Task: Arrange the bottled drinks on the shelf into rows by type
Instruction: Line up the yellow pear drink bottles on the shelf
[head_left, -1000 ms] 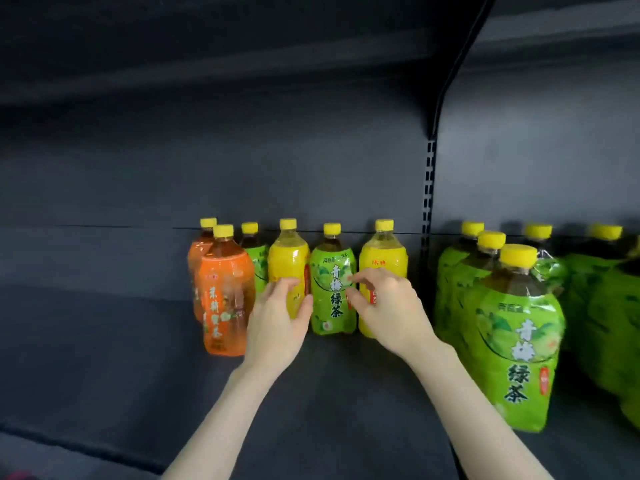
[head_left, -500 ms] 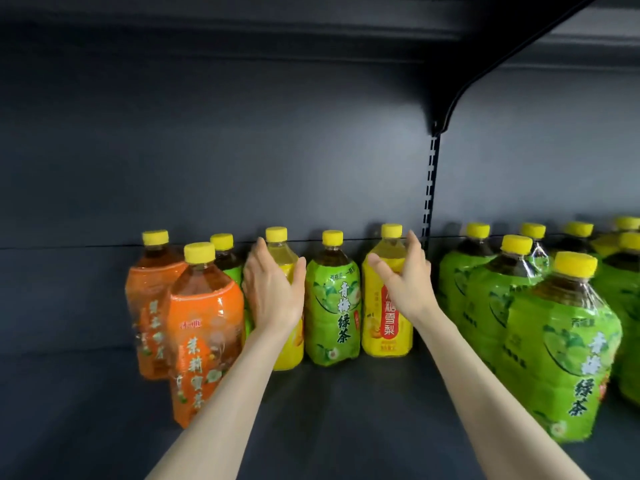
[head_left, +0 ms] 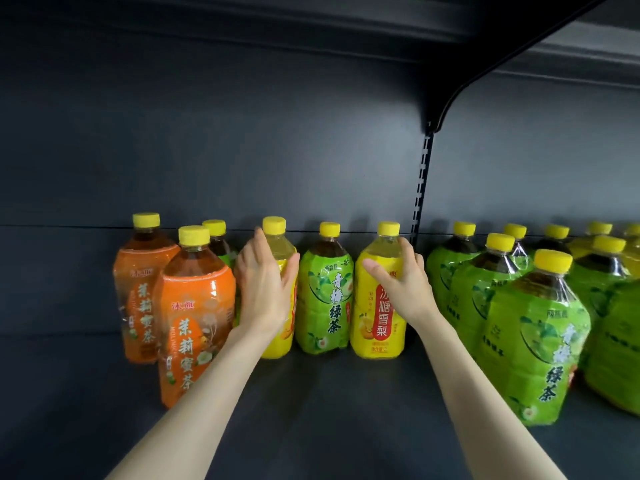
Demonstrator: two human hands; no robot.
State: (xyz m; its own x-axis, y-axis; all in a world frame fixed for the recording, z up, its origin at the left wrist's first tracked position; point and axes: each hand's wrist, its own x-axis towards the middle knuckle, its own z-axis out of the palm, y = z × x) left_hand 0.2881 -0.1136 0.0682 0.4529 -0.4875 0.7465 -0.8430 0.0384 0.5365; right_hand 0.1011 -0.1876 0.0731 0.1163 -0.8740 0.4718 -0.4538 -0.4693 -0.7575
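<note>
We are at a dark shelf (head_left: 311,417) with many drink bottles on it. They all have yellow caps. Our left hand (head_left: 265,292) wraps around the left yellow bottle (head_left: 277,344), with the thumb on one side and the fingers on the other. Our right hand (head_left: 398,284) wraps around the right yellow bottle (head_left: 375,327) up near its top part, with the thumb lying across the front. Both yellow bottles stand straight up near the back of the shelf. One green bottle (head_left: 325,299) stands between them, just beside each one.

On the left stand two orange ones. The front orange bottle (head_left: 194,306) is close to our left wrist, and the back orange bottle (head_left: 142,289) is behind it. A small green bottle (head_left: 216,233) peeks out at the back, mostly hidden. On the right, past the metal rail (head_left: 420,202), a big group of green bottles (head_left: 535,341) stands packed close together.
</note>
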